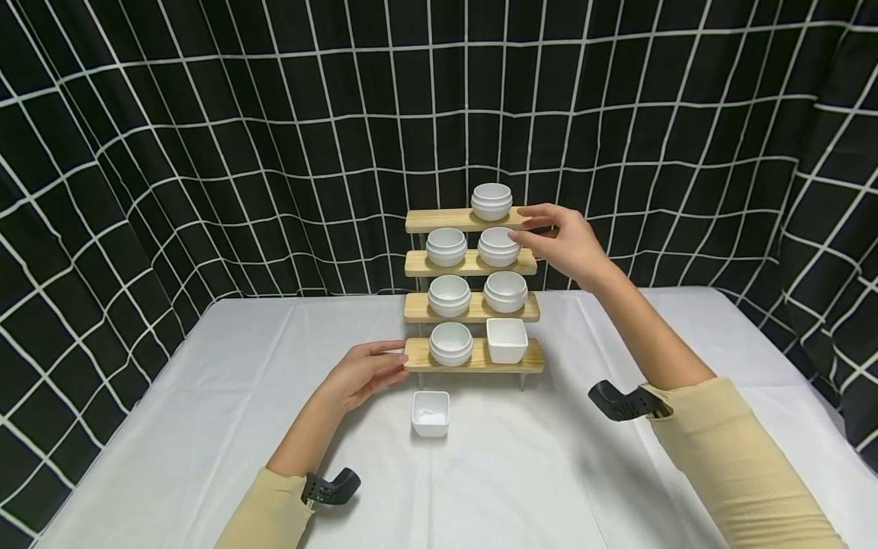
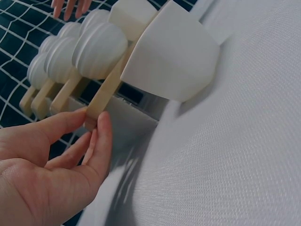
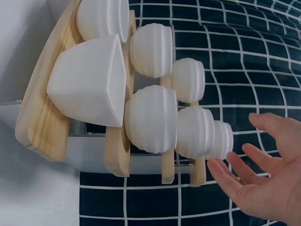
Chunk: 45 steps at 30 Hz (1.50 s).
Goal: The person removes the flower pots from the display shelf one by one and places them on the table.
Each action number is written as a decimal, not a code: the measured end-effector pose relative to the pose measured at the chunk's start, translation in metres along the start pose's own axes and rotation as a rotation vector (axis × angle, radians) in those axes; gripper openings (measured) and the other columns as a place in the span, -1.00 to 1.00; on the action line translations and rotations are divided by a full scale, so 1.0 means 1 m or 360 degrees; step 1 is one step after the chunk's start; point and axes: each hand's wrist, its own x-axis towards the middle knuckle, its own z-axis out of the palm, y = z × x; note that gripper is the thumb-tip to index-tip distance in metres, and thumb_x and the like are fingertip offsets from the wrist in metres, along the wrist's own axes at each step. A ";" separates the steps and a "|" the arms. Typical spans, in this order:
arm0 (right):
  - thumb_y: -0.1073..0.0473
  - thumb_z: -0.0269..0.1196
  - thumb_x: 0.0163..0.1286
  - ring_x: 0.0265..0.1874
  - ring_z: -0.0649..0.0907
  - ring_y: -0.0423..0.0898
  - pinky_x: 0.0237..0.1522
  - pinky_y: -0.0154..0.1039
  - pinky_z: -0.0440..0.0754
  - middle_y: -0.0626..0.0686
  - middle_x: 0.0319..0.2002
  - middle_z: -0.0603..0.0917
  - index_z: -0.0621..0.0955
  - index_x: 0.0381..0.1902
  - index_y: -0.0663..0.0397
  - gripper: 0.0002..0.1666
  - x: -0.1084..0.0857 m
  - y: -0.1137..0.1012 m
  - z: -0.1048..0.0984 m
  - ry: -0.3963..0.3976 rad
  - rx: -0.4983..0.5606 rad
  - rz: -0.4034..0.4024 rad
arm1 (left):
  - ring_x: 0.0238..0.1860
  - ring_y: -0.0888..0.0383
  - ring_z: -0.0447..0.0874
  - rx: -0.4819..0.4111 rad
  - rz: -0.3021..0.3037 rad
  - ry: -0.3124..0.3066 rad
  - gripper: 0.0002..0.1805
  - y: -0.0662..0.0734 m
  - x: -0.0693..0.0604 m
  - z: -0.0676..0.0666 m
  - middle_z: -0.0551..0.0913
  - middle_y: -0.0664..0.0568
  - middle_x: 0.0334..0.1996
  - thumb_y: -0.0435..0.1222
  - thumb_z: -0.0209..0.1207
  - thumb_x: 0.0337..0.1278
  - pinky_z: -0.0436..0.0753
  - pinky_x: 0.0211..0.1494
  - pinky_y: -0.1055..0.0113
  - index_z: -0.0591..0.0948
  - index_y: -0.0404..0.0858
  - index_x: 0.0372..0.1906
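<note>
A four-tier stand of wooden boards (image 1: 439, 221) carries several white ribbed round cups (image 1: 491, 202) and, at the right of the lowest board (image 1: 473, 367), a white square cup (image 1: 507, 341). My left hand (image 1: 366, 374) pinches the left end of that lowest board between thumb and fingers, as the left wrist view (image 2: 70, 165) shows. Fingers apart, my right hand (image 1: 565, 244) is at the right end of the top board, beside the upper cups; whether its fingertips touch them I cannot tell. In the right wrist view the right hand (image 3: 263, 169) holds nothing.
Another white square cup (image 1: 430, 414) stands on the white cloth (image 1: 507, 473) in front of the stand's left half. A black curtain with a white grid (image 1: 329, 152) hangs behind and at both sides. Black wrist devices (image 1: 332, 486) stick out from both sleeves.
</note>
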 end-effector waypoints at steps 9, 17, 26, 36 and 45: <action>0.12 0.28 0.56 0.23 0.61 0.25 0.03 -0.33 0.83 0.38 0.35 0.53 0.42 0.51 0.29 -0.32 0.010 0.000 -0.003 0.0018 -0.0016 0.0026 | -0.23 0.25 0.77 0.0007 0.0005 0.0012 -0.46 0.000 0.000 0.000 0.68 -0.18 -0.07 -0.55 0.10 0.50 0.84 -0.01 0.49 0.33 -0.62 0.47; 0.11 0.27 0.57 0.26 0.61 0.28 0.27 0.10 0.76 0.38 0.41 0.48 0.39 0.53 0.27 -0.30 0.017 -0.002 -0.004 0.0032 -0.0034 0.0085 | -0.23 0.24 0.77 0.0002 -0.0011 0.0021 -0.46 -0.001 0.002 0.000 0.68 -0.18 -0.06 -0.54 0.11 0.50 0.84 -0.02 0.49 0.34 -0.61 0.47; 0.09 0.29 0.54 0.32 0.55 0.27 0.28 0.08 0.76 0.39 0.42 0.46 0.38 0.54 0.30 -0.26 0.027 -0.004 -0.003 0.0041 -0.0020 0.0127 | -0.23 0.24 0.77 -0.0009 -0.0010 0.0029 -0.46 -0.001 0.001 0.001 0.67 -0.17 -0.07 -0.54 0.11 0.50 0.84 -0.03 0.49 0.34 -0.61 0.47; 0.10 0.27 0.55 0.29 0.58 0.30 0.39 0.13 0.68 0.40 0.42 0.45 0.36 0.53 0.32 -0.27 0.038 -0.007 -0.001 0.0075 -0.0011 0.0185 | -0.24 0.24 0.76 -0.0018 -0.0010 0.0028 -0.46 -0.002 0.003 0.001 0.67 -0.16 -0.09 -0.55 0.10 0.49 0.84 -0.04 0.49 0.33 -0.61 0.47; 0.07 0.30 0.52 0.42 0.46 0.28 0.47 0.14 0.58 0.41 0.42 0.46 0.39 0.51 0.34 -0.25 0.047 -0.011 0.004 0.0097 -0.0045 0.0188 | -0.24 0.24 0.77 -0.0016 -0.0017 0.0034 -0.45 -0.002 0.004 0.001 0.66 -0.18 -0.07 -0.55 0.11 0.49 0.84 -0.02 0.49 0.34 -0.61 0.48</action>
